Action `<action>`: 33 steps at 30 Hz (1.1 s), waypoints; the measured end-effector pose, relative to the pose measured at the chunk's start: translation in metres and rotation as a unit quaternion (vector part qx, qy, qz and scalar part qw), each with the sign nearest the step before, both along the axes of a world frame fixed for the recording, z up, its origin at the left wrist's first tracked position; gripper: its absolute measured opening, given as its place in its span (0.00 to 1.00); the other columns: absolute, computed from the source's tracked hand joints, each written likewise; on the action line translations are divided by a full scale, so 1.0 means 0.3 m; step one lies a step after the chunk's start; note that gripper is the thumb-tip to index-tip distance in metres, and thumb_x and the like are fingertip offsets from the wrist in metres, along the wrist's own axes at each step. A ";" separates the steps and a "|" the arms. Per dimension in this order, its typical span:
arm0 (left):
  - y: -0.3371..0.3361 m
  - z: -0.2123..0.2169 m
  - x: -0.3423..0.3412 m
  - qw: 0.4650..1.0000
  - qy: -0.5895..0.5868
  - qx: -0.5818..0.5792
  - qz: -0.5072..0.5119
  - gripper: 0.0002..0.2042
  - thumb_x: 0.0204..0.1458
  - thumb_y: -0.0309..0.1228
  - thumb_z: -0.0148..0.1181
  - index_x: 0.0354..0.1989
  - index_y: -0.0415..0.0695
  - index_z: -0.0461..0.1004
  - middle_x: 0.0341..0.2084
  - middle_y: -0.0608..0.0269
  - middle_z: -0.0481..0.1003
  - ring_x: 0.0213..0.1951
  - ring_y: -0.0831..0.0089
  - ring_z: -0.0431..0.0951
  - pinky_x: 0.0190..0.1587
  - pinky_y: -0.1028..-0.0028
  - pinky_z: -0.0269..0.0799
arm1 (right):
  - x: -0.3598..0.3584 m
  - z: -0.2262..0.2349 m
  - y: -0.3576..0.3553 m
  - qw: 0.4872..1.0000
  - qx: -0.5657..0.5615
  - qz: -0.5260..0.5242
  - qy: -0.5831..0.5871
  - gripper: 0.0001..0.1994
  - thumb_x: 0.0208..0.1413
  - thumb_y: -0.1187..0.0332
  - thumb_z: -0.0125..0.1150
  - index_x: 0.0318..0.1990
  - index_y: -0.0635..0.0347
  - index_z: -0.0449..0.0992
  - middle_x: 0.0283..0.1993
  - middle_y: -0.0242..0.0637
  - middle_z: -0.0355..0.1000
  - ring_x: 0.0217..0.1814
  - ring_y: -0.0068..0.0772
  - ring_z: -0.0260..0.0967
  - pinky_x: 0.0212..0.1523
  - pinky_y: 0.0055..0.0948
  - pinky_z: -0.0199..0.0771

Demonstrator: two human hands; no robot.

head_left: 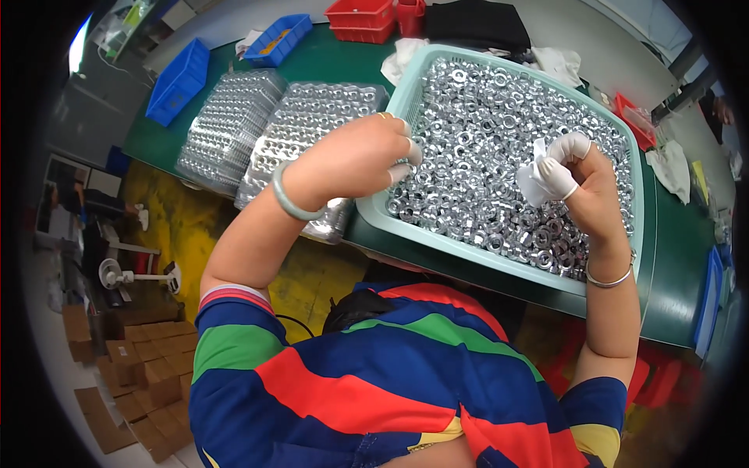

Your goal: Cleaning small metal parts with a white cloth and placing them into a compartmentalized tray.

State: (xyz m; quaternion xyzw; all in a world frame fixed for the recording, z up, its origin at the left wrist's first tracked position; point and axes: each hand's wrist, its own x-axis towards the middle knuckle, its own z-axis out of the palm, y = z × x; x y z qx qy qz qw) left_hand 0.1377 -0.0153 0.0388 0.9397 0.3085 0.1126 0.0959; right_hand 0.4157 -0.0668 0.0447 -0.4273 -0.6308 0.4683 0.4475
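Note:
A large pale green plastic basket (478, 251) is filled with shiny metal nut-like rings (484, 140). Over its left rim is my left hand (363, 156), fingers curled, with white finger cots on the tips; whatever they hold, if anything, is hidden. My right hand (589, 183), also in white finger cots, is above the right half of the basket. Its thumb and fingers pinch a small white cloth (534, 183). Left of the basket, a clear plastic tray (308, 117) with rows of metal rings lies partly under my left forearm. Beside it sits a stack of similar trays (226, 129).
Two blue bins (178, 82) (278, 40) stand at the back left of the green table (663, 273). Red bins (360, 17) and a black folded cloth (476, 25) lie behind the basket. White rags (669, 170) lie to its right. Cardboard boxes (152, 374) are on the floor.

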 end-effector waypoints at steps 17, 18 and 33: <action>0.080 0.083 0.301 0.870 -0.325 -0.370 0.025 0.04 0.43 0.21 0.57 0.29 0.40 0.73 0.27 0.64 0.74 0.32 0.79 0.73 0.37 0.79 0.69 | 0.114 0.097 0.035 0.999 -0.029 0.028 0.016 0.05 0.48 0.73 0.55 0.28 0.61 0.65 0.26 0.31 0.67 0.26 0.18 0.65 0.27 0.17 0.65; 0.084 0.089 0.328 0.806 -0.391 -0.444 -0.014 0.06 0.43 0.19 0.56 0.31 0.40 0.72 0.28 0.64 0.73 0.34 0.76 0.72 0.39 0.78 0.68 | 0.120 0.099 0.031 0.999 -0.021 0.029 0.040 0.05 0.48 0.73 0.55 0.28 0.61 0.65 0.26 0.31 0.67 0.27 0.19 0.65 0.27 0.17 0.66; 0.115 0.036 0.510 0.599 -0.485 -0.635 -0.058 0.08 0.44 0.23 0.56 0.35 0.39 0.71 0.32 0.62 0.72 0.34 0.75 0.72 0.38 0.77 0.68 | 0.163 0.091 0.091 0.999 0.008 -0.017 0.042 0.04 0.48 0.75 0.54 0.29 0.63 0.65 0.26 0.34 0.68 0.27 0.24 0.69 0.28 0.21 0.70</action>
